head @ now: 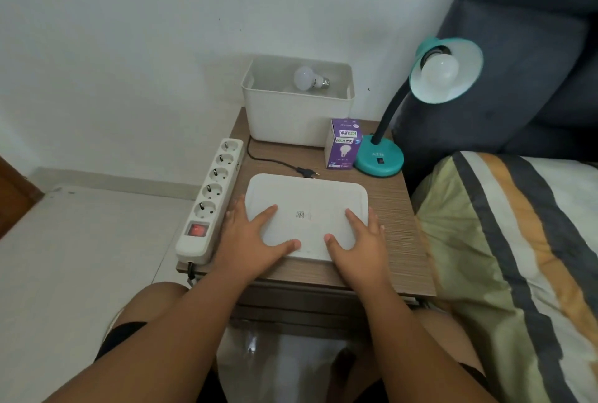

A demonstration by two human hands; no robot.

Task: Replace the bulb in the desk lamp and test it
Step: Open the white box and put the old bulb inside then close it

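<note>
While both hands, left hand (255, 234) and right hand (356, 241), lie flat with fingers spread on the white lid (307, 205), lift it evenly, clear of the plug (305, 172).

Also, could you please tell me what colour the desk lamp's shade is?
Teal outside, white inside: the lamp shade, clearest in the head view.

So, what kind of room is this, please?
Probably a bedroom: a small wooden bedside table stands by a bed with a striped blanket and dark padded headboard, with a teal desk lamp on it.
</note>
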